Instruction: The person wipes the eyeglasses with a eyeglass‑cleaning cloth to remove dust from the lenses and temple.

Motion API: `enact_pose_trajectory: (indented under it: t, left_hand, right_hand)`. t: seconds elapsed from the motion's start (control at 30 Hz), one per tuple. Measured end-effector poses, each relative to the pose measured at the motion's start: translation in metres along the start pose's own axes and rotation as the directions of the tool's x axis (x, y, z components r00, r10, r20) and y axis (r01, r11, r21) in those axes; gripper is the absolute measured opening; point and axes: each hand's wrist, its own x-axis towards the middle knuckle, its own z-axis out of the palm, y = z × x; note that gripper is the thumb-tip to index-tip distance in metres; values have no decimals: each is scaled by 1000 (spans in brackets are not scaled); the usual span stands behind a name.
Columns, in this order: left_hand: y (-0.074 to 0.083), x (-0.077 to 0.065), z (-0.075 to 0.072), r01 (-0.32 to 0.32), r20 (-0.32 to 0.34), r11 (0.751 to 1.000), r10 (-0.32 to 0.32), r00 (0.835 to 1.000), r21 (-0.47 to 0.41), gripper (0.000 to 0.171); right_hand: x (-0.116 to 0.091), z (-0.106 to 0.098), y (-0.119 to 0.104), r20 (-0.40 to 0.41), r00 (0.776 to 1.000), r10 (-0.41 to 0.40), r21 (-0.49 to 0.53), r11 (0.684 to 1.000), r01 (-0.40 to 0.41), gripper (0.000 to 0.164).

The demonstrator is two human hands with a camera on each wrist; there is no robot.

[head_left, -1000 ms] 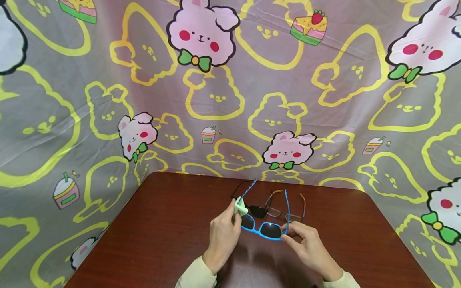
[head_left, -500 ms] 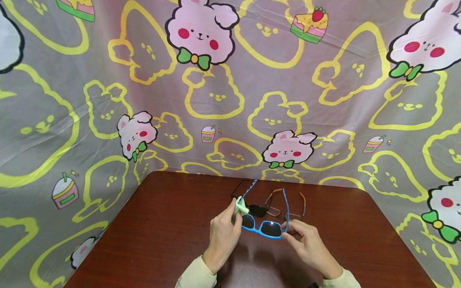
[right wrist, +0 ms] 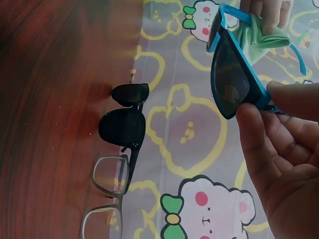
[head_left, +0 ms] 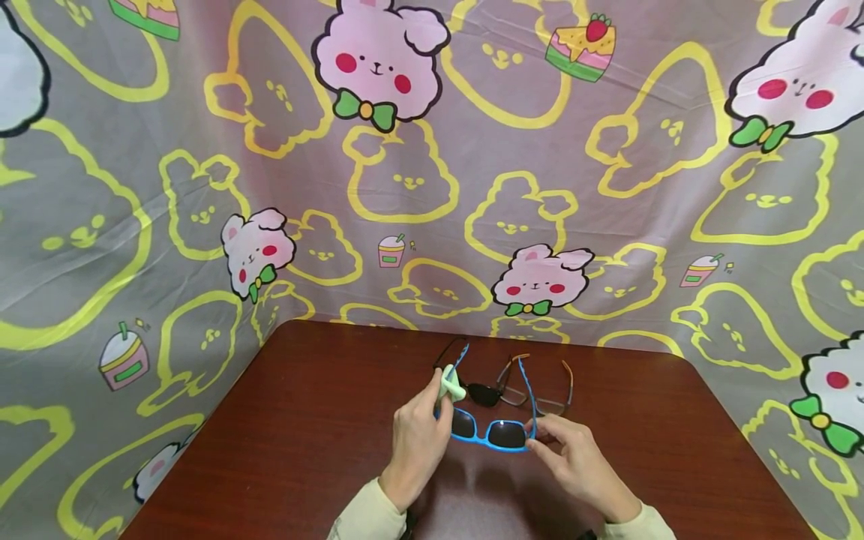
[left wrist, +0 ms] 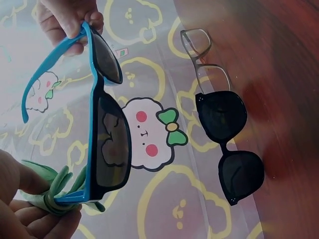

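Blue-framed sunglasses (head_left: 482, 438) with dark lenses are held up over the table between both hands, arms unfolded and pointing away. My left hand (head_left: 417, 442) pinches a light green cloth (head_left: 451, 384) folded round the left arm of the sunglasses, near the hinge. In the left wrist view the cloth (left wrist: 60, 191) wraps the blue arm between thumb and fingers. At the other end, my right hand (head_left: 574, 454) pinches the frame's right corner by the hinge. The right wrist view shows thumb and fingertips (right wrist: 251, 117) on that corner.
Behind the held pair, black sunglasses (head_left: 483, 394) lie on the brown table (head_left: 304, 420). Clear-lens glasses (head_left: 550, 407) with orange-brown arm tips lie to their right. A cartoon-printed cloth (head_left: 405, 187) hangs round the back and sides of the table.
The blue sunglasses have tilted and shifted slightly left, their arm tips swinging left in view. Both hands keep their hold, and the green cloth stays on the left arm.
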Motion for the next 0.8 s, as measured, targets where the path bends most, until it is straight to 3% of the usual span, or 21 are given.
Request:
enact_pose_trajectory:
  t: [0.17,0.47,0.67,0.8]
  left_hand:
    - [-1,1,0,-24,7,1000,24,1000,-2,41]
    - [-1,5,-2,-54,-5,998,54,999,-19,41]
    - [-1,6,-1,-58,-5,998,58,998,-29,40]
    - [0,6,-2,-62,-7,998,62,998,-21,41]
  right_hand:
    - [9,-4,-22,26,999,21,-20,1000,-20,25]
    - [-7,2,11,62,996,58,-53,997,-55,23]
    - [-8,1,14,72,996,53,-43,998,-50,25]
    - [-8,1,13,75,997,1,-58,998,3,23]
